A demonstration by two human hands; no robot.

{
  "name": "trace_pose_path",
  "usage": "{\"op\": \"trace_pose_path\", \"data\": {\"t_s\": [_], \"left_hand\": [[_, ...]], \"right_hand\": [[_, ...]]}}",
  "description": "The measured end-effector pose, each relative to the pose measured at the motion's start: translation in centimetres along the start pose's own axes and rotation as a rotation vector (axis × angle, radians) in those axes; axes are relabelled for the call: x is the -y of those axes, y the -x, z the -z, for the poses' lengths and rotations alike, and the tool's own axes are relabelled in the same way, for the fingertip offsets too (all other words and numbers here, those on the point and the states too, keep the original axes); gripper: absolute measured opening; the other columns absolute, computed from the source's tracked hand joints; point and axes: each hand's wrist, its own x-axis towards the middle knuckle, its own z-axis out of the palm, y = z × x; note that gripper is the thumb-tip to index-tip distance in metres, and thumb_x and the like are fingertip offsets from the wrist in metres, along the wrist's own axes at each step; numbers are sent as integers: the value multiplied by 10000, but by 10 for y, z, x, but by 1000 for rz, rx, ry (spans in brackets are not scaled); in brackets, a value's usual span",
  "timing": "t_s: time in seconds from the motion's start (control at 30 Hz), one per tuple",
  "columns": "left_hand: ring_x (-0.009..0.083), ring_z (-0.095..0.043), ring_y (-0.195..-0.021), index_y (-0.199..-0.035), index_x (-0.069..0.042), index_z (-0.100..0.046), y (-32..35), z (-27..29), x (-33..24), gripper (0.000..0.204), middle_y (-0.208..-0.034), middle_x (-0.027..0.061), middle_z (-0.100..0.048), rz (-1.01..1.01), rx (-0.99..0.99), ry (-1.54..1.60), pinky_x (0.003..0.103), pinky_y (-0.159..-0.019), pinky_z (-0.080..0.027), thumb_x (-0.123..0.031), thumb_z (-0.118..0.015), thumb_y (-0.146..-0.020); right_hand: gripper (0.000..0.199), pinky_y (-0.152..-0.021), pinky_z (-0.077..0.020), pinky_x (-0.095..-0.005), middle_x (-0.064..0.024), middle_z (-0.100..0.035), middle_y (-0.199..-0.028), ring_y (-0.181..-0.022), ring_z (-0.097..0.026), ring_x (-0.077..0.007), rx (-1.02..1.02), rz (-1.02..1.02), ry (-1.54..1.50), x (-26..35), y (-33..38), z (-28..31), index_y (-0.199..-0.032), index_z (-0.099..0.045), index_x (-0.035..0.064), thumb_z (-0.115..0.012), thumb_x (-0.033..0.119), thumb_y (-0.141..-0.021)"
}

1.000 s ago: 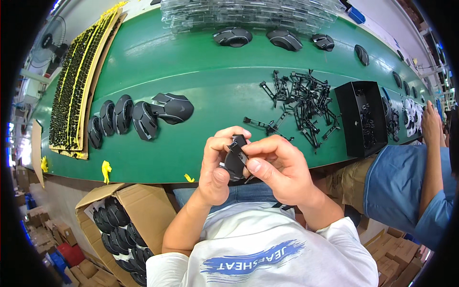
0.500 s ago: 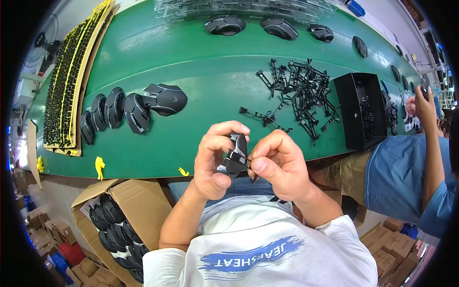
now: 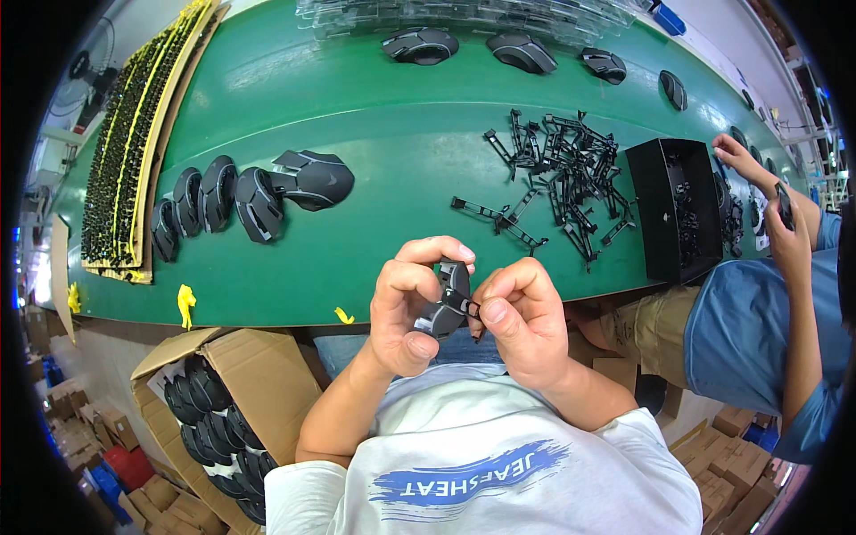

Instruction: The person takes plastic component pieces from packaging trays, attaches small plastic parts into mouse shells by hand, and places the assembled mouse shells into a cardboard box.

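Observation:
My left hand (image 3: 403, 308) is closed around a black computer mouse shell (image 3: 454, 276), held tilted on its side just off the table's front edge. Between thumb and fingertips, my right hand (image 3: 528, 328) pinches a thin black plastic bracket (image 3: 470, 308). The bracket touches the shell's right side, though how far it sits in the shell is hidden by my fingers. A loose heap of similar black brackets (image 3: 571, 169) lies on the green table (image 3: 383, 196) beyond my right hand. Several black mice (image 3: 259, 205) stand in a row to the left.
A black open box (image 3: 655, 209) holds small dark parts at right, beside a co-worker's hand (image 3: 736, 156). Boards of small parts with yellow strips (image 3: 134, 160) lie far left. Below the table edge, a cardboard box (image 3: 276, 383) contains more mice. Clear plastic trays (image 3: 464, 20) line the back.
The mouse shell has turned slightly in my left hand, and the bracket now sits lower against its side. The co-worker has stretched one hand out over the table.

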Motion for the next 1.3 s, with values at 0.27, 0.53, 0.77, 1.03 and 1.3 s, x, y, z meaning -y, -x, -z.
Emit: {"op": "trace_pose_path", "data": {"t_s": [0.27,0.53,0.77,1.03,1.3], "left_hand": [[319,-599,-1191,-1174,-108,-469,6,-12,3,618,-1355,237,-551,96,-85,167,479,-1032,-507,-713,-473,-1045],[394,-430,-1512,-1429,-40,-466,-12,-42,-15,692,-1566,297,-477,363,-266,257,516,-1209,-402,-628,-263,-1127],[386,-422,-1525,-1646,-38,-258,-25,-55,-26,950,-1634,302,-403,386,-206,213,508,-1275,-317,-218,-815,-898],[431,-407,-1524,-1664,-74,-251,-27,-64,-26,861,-1633,296,-384,338,-286,356,551,-1260,-353,-132,-703,-934],[329,-520,-1392,-1675,-84,-242,-15,-54,9,919,-1627,169,-387,272,-287,50,457,-1159,-468,-432,-747,-991]], "right_hand": [[295,-1061,-455,-363,-103,-427,-1373,-1240,-478,-167,-8,-67,319,2,-6,12,-1131,-589,75,-806,200,-976],[659,-1045,-480,-314,-64,-602,-1259,-1187,-575,-136,-41,-117,-7,-17,-11,10,-1324,-462,49,-729,548,-986],[496,-995,-509,-300,-42,-631,-1230,-1129,-594,-91,-79,-229,-52,5,-10,21,-1322,-548,30,-681,434,-1065],[383,-1005,-511,-287,-56,-655,-1241,-1133,-611,-93,89,-138,-233,-3,-11,36,-1350,-526,-5,-625,278,-1112],[411,-742,-569,-465,-257,-707,-969,-811,-730,-424,68,104,798,25,-17,37,-1369,-537,-6,-649,229,-1051]]}}
